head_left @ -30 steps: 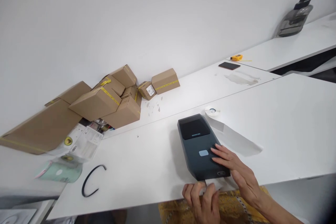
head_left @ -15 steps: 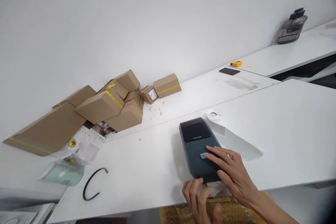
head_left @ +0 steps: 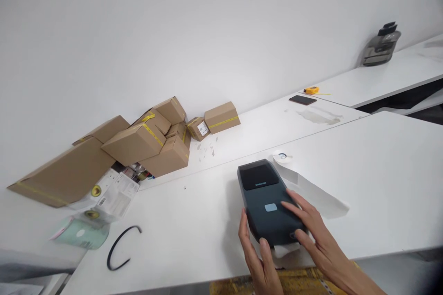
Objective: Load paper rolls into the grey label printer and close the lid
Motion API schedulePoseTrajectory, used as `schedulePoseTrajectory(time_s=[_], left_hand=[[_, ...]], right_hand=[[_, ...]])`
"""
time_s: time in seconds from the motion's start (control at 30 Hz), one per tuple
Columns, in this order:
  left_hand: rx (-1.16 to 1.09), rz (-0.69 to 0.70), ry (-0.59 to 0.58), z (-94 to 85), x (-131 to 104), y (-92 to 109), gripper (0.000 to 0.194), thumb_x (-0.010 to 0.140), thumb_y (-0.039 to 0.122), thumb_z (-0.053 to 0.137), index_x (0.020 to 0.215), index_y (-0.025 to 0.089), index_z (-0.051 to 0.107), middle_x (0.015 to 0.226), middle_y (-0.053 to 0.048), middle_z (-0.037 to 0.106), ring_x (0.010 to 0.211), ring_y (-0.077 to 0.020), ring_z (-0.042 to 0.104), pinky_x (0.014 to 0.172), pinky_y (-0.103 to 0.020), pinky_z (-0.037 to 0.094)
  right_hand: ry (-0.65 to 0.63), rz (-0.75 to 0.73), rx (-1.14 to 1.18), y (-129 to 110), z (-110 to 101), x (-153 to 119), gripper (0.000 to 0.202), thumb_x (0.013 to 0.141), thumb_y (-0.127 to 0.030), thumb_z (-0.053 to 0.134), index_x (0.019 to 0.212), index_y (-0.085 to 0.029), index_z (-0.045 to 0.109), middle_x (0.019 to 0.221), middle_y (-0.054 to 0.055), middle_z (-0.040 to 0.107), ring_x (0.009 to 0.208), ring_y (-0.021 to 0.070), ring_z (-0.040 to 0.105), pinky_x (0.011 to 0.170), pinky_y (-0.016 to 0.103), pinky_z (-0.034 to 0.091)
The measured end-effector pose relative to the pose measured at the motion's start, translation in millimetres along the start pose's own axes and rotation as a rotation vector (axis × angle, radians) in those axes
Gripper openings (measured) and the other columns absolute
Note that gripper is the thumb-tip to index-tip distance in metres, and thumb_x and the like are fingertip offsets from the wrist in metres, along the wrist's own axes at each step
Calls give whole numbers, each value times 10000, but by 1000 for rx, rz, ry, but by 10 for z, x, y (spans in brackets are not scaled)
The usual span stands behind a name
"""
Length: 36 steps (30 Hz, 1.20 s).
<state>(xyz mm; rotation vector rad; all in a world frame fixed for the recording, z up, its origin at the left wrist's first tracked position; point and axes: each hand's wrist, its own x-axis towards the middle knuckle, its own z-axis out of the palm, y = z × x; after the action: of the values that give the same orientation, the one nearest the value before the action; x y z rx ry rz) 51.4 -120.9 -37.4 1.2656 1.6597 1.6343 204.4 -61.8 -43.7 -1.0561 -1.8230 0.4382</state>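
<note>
A dark teal handheld device (head_left: 266,226) with a black screen and a light blue button lies on the white table, screen end pointing away. My left hand (head_left: 258,258) is at its near left corner, index finger along the left side and thumb at the near edge. My right hand (head_left: 314,230) lies over its right side, fingers spread and fingertips on the surface right of the button. A white scrap of paper (head_left: 285,250) shows under the near end. Beside the far right corner is a white roll (head_left: 283,156) with an unrolled strip (head_left: 320,196).
Cardboard boxes (head_left: 134,143) are piled at the left by the wall. Near them are clear packs (head_left: 114,193), a green pouch (head_left: 83,232) and a curved black band (head_left: 112,251). A phone (head_left: 302,100), an orange tape measure (head_left: 311,90) and a bottle (head_left: 382,46) stand farther back.
My left hand has come up onto the device's left side and near edge. My right hand has shifted right, uncovering the light blue button. The view has tilted slightly.
</note>
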Motion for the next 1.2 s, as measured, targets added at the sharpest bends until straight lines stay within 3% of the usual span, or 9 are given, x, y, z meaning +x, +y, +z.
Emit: schedulePoseTrajectory(time_s=[0.1,0.2,0.37,0.5,0.7,0.9,1.03,1.1,1.2], left_hand=[[-51,-80,16,-8,6,-21,556,1017,453,341,1514,203,336,1621,-90,316,1504,-213,275,1185,-273,303],[-61,-136,9,-44,83,30,563,1013,486,346,1502,208,345,1611,-91,337,1493,-209,299,1179,-279,314],[-47,-15,75,-35,467,258,494,1007,506,357,1390,220,481,1511,-97,478,1416,-222,416,1157,-322,341],[19,-7,-10,35,910,231,430,981,472,441,1323,224,528,1427,-102,547,1350,-227,478,1124,-344,371],[131,-140,-182,201,1400,10,444,913,393,536,1311,197,520,1379,-137,578,1277,-259,536,1068,-386,414],[132,-160,-236,240,1356,-4,638,820,364,668,1404,209,462,1500,-130,486,1392,-281,437,1115,-380,378],[97,-189,-302,154,1243,-44,723,774,268,690,1446,208,430,1529,-126,453,1430,-283,390,1161,-392,325],[63,-198,-316,127,1219,-91,705,775,227,664,1442,201,436,1493,-132,491,1402,-278,426,1151,-395,339],[7,-177,-313,122,1212,-162,685,773,167,617,1434,209,445,1466,-115,519,1370,-251,465,1135,-366,361]], right_hand=[[36,265,180,43,-5,-97,530,1010,-522,314,1523,-390,322,1651,-6,269,1497,300,293,1168,536,352],[14,364,298,9,-41,-8,591,1001,-574,280,1560,-387,242,1660,-14,246,1518,299,239,1209,549,282],[57,96,275,-86,-110,559,602,1011,-579,275,1576,-389,187,1675,-26,192,1536,265,177,1247,508,197],[130,-85,228,-103,-100,1168,531,1028,-523,291,1534,-360,298,1620,23,333,1479,262,318,1214,499,265],[178,-14,234,-86,-49,1983,538,1004,-561,304,1435,-273,448,1449,90,544,1309,290,518,1122,503,382],[125,81,242,88,34,2491,560,986,-603,343,1410,-256,463,1401,106,588,1226,297,587,1034,509,465],[107,111,236,111,-5,2464,649,966,-609,420,1491,-232,358,1497,146,485,1277,306,553,1028,495,471],[213,81,212,59,-67,2283,664,962,-584,457,1511,-238,316,1527,158,435,1276,307,546,1007,494,481],[438,-55,102,-14,-153,1895,418,990,-464,457,1331,-233,531,1305,134,613,1126,272,622,948,452,504]])
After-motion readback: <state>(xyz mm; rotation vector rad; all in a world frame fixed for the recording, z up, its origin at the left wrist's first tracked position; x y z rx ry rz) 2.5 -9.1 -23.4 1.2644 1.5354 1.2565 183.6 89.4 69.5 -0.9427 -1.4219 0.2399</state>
